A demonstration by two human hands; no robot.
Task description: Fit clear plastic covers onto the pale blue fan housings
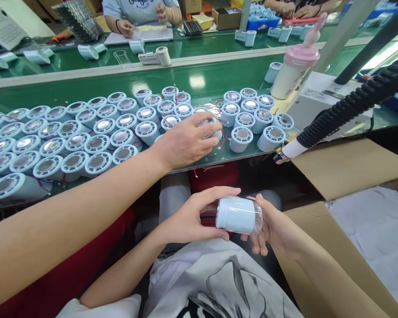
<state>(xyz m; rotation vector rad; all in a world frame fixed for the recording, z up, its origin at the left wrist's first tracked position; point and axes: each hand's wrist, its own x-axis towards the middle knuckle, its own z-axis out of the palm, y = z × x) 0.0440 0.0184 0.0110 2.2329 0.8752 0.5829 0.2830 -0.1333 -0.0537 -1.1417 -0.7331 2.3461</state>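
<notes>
1. I hold a pale blue plastic cylinder (235, 215) with a clear plastic cover (258, 217), sideways above the lap, below the green table (96, 81).
2. My left hand (187, 218) makes a wide, curved grip around its left end; my right hand (272, 221) closes its grip at the covered end.
3. I judge the step is handling the cover, but fitting or removing, I cannot tell.
4. The next move calls for steady, straight alignment, I think, without squeezing.
</notes>
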